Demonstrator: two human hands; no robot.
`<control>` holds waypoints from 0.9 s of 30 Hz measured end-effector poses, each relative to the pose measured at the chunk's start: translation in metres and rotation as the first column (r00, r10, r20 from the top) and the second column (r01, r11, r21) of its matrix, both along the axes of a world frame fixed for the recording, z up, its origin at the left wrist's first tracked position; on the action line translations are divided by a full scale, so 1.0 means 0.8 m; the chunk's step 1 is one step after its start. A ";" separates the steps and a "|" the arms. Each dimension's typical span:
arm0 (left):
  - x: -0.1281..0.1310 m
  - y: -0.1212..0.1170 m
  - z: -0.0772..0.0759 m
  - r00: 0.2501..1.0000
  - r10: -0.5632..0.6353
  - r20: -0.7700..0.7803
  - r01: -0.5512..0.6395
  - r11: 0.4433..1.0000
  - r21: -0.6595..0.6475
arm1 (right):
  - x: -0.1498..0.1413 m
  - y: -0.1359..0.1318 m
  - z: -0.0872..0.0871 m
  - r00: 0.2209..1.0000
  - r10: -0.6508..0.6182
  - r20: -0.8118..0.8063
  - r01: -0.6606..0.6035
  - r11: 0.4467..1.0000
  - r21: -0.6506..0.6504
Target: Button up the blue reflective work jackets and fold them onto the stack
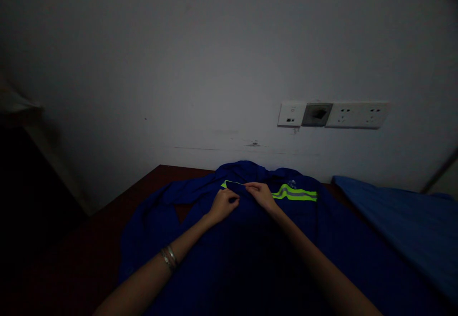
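Observation:
A dark blue work jacket lies spread on the dark red table, its collar toward the wall. Across its chest runs a yellow-green reflective strip with a grey band. My right hand pinches the jacket's front near the middle of the chest, where the cloth edge is lifted. Just left of it, my left hand has its fingers curled together on the jacket front below the strip's left part; the cloth at its fingertips is too dark to make out fully. Two silvery bracelets circle my left wrist.
A lighter blue cloth lies at the right. The dark red tabletop shows on the left, against a pale wall. White socket plates and a grey one sit low on the wall. The scene is dim.

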State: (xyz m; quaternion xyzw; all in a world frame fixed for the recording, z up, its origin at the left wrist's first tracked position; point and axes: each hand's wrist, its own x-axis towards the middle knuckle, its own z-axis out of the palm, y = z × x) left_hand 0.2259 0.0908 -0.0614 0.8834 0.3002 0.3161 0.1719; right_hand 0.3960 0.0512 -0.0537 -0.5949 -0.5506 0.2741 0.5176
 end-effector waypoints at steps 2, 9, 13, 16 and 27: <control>0.001 0.001 0.002 0.997 0.015 0.071 -0.010 0.998 -0.068 | -0.003 -0.002 0.001 1.000 0.004 -0.027 -0.005 1.000 -0.021; 0.004 -0.002 0.005 0.978 0.120 0.172 -0.094 0.984 -0.151 | -0.007 -0.006 0.003 0.998 0.012 -0.065 -0.015 0.999 -0.038; 0.006 -0.005 0.006 0.975 0.138 0.174 -0.120 0.987 -0.110 | -0.007 -0.008 0.004 0.999 0.030 -0.025 -0.030 0.999 -0.010; 0.006 -0.007 0.007 0.976 0.158 0.149 -0.145 0.985 -0.094 | -0.007 -0.007 0.001 0.996 0.049 -0.071 -0.050 0.999 -0.010; 0.009 -0.014 0.001 0.971 0.206 0.124 -0.205 0.979 -0.016 | -0.009 -0.005 0.001 0.990 0.057 -0.129 -0.056 0.998 0.009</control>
